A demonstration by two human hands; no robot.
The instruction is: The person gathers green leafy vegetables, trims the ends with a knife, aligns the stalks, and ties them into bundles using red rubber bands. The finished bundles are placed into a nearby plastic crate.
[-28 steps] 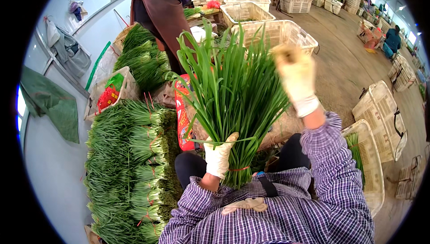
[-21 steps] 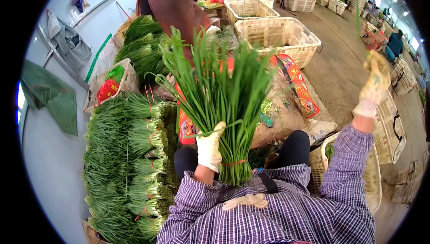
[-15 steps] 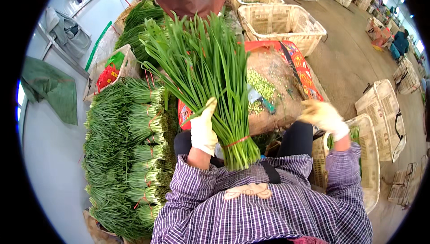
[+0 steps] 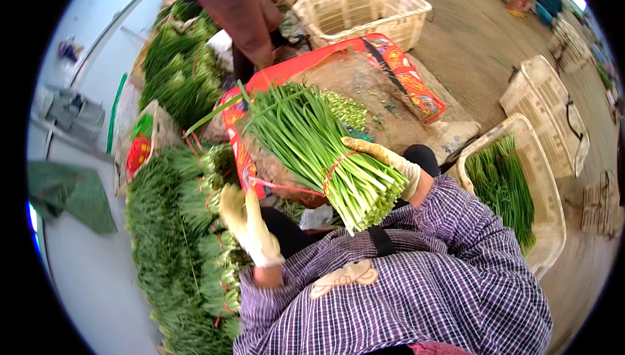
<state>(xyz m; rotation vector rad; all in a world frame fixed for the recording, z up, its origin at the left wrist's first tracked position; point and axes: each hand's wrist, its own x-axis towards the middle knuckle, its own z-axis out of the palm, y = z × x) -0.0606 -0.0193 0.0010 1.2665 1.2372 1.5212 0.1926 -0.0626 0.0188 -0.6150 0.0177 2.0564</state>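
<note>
Right hand (image 4: pixel 396 165): bent around the right side of the greens bundle (image 4: pixel 296 133), gripping it near the red tie (image 4: pixel 332 170)
Left hand (image 4: pixel 250 228): raised beside the bundle, thumb apart, blurred; cannot tell if it pinches the tie's tail
Bundle: slanting over the work table (image 4: pixel 351 71), cut ends toward the person
Room: bare tabletop beyond; crate (image 4: pixel 545 225) beside right sleeve
Change: bundle tipped flatter, right hand now on it

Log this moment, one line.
Right cream-gloved hand: on red-tied green leafy bundle; left cream-gloved hand: blurred, near thin red strand; stalk ends: toward wearer
</note>
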